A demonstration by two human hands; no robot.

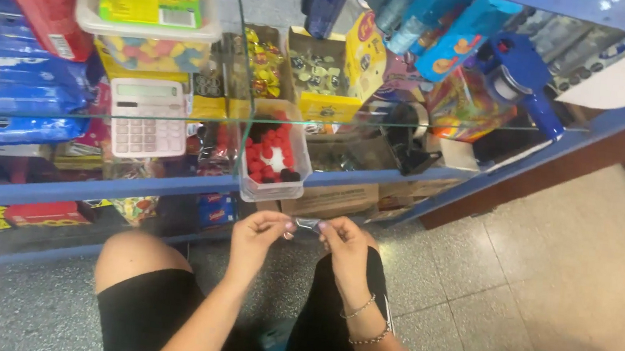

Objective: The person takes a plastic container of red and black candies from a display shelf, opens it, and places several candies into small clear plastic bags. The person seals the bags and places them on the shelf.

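Small silvery, crinkly wrapped sweet (308, 224) pinched at either end between left hand (256, 237) and right hand (347, 250), above the knees before the glass-fronted blue shelf (172, 184); likely light, foil slippery, best held by the twisted ends.

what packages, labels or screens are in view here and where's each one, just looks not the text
calculator: pale pink, grey screen, on the glass counter, left.
clear tub: red and black sweets, counter edge, above both hands.
yellow box: open, behind the tub.
blue packets: stacked at far left.
small wrapper: pinched between left hand and right hand.
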